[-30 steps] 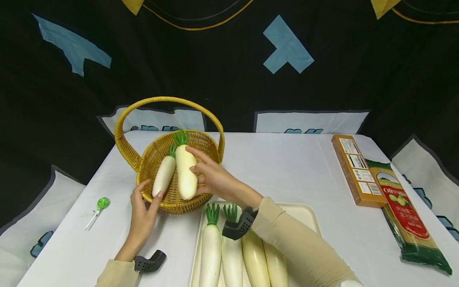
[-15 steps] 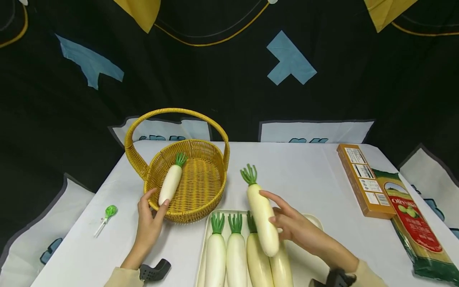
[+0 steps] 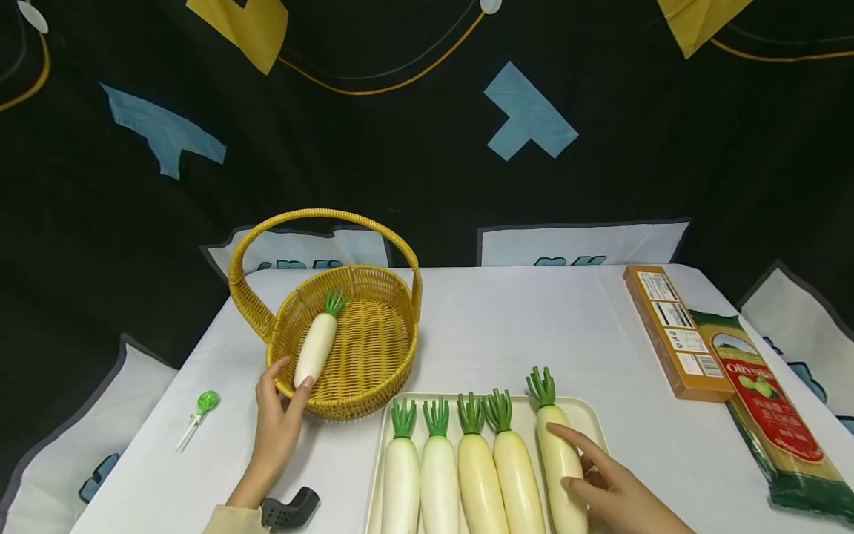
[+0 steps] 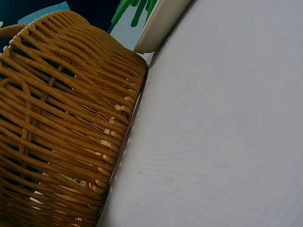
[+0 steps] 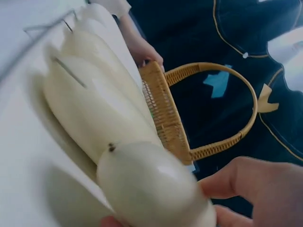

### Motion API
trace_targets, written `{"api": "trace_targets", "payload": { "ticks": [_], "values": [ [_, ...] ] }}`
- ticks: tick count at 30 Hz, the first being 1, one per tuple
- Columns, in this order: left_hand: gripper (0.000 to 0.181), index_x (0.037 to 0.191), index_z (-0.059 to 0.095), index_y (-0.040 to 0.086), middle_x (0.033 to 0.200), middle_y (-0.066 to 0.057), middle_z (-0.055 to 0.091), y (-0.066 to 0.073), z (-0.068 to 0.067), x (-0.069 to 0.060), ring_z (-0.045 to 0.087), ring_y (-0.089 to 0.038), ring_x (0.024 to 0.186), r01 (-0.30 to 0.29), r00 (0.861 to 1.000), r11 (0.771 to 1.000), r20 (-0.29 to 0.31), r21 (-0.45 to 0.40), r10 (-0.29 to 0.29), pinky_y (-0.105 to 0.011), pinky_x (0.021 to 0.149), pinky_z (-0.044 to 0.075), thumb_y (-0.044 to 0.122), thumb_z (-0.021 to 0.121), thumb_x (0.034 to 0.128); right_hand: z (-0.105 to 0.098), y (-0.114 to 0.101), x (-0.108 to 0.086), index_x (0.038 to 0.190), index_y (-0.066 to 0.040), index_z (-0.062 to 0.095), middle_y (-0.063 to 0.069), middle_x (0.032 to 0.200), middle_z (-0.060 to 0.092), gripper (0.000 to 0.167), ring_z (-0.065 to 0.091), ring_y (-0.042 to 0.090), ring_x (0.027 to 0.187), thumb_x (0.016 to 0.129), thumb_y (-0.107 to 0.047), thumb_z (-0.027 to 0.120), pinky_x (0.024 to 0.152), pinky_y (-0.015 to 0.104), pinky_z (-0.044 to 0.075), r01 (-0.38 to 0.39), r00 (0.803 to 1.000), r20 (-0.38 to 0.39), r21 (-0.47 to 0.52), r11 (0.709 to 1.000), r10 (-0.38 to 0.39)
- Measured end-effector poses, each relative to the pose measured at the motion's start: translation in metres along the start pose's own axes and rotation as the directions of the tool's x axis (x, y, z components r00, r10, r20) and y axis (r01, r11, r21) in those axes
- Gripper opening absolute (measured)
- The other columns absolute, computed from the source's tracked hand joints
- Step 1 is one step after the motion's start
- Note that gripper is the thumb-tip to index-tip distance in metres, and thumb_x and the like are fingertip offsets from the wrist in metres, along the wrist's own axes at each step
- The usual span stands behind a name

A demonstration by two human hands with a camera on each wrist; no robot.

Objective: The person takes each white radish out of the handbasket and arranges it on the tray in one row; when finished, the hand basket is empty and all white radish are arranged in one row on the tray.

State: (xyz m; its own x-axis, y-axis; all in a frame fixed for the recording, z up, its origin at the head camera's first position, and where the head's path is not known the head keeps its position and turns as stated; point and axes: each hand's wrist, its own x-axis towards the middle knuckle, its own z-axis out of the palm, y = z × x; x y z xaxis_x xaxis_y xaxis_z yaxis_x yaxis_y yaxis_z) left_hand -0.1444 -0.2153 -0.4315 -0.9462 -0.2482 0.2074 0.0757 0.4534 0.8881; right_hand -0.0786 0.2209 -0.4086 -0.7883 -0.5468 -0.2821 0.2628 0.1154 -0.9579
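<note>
My left hand (image 3: 276, 429) grips the near-left rim of the yellow wicker basket (image 3: 360, 404), thumb over the edge. One white radish (image 3: 316, 347) with a green top lies inside, against the basket's left side. At the right of the cream tray (image 3: 375, 475), my right hand (image 3: 617, 486) pinches a pale radish (image 3: 559, 463) between thumb and fingers. Several other radishes (image 3: 400, 482) lie side by side in the tray, tops pointing away. The right wrist view shows the pinched radish (image 5: 151, 184) close up beside my fingers. Only the basket's woven side (image 4: 71, 123) fills the left wrist view's left part.
A green lollipop (image 3: 207, 402) lies left of the basket. On the right side of the white table (image 3: 507, 326) are an orange-brown box (image 3: 677, 334) and a green-and-red packet (image 3: 774, 408). A dark patterned cloth (image 3: 373, 163) hangs behind.
My right hand has carried the radish out of the basket, rightward and toward me, to the tray's right side. My left hand has stayed at the basket rim.
</note>
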Motion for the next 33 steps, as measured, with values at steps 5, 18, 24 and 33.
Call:
{"api": "trace_targets", "payload": {
  "ticks": [5,18,24,33],
  "values": [
    [0.059,0.139,0.019,0.009,0.142,-0.021,0.012,-0.001,0.0,-0.002,0.016,-0.039,0.133,0.006,1.0,1.0,-0.002,0.0,-0.006,-0.059,0.101,0.024,0.03,0.048,0.0928,0.0,0.014,0.0,0.145,-0.011,0.013,0.016,0.105,0.048,0.058,0.061,0.011,0.086,0.094,0.0,0.039,0.069,0.029,0.053,0.26,0.953,0.169,-0.035,0.965,-0.251],
    [0.055,0.139,0.021,0.009,0.139,-0.02,0.018,0.0,0.001,-0.001,0.029,-0.03,0.123,-0.005,1.0,1.0,-0.013,0.03,0.006,-0.031,0.09,0.031,0.029,0.046,0.0941,0.007,0.02,0.0,0.141,0.006,0.008,0.012,0.094,0.058,0.061,0.063,0.005,0.077,0.092,-0.001,0.044,0.059,0.026,0.053,0.318,0.947,0.149,-0.293,0.902,-0.286],
    [0.056,0.14,0.02,0.01,0.139,-0.02,0.018,0.001,0.001,0.0,0.028,-0.03,0.123,-0.01,1.0,1.0,-0.007,0.03,0.01,-0.034,0.089,0.03,0.03,0.045,0.0941,0.014,0.013,-0.006,0.141,0.006,0.009,0.013,0.088,0.049,0.071,0.057,0.001,0.065,0.091,-0.017,0.054,0.054,0.023,0.049,0.132,0.99,0.012,-0.452,0.882,-0.142],
    [0.056,0.139,0.021,0.01,0.14,-0.019,0.017,0.001,0.001,0.0,0.024,-0.031,0.127,0.0,1.0,1.0,-0.009,0.022,0.0,-0.039,0.094,0.03,0.028,0.046,0.0938,0.019,-0.002,-0.007,0.136,-0.013,0.036,0.01,0.096,0.042,0.06,0.045,0.002,0.068,0.086,-0.037,0.058,0.055,0.02,0.042,-0.105,0.977,-0.212,-0.613,0.783,-0.035]
  ]
}}
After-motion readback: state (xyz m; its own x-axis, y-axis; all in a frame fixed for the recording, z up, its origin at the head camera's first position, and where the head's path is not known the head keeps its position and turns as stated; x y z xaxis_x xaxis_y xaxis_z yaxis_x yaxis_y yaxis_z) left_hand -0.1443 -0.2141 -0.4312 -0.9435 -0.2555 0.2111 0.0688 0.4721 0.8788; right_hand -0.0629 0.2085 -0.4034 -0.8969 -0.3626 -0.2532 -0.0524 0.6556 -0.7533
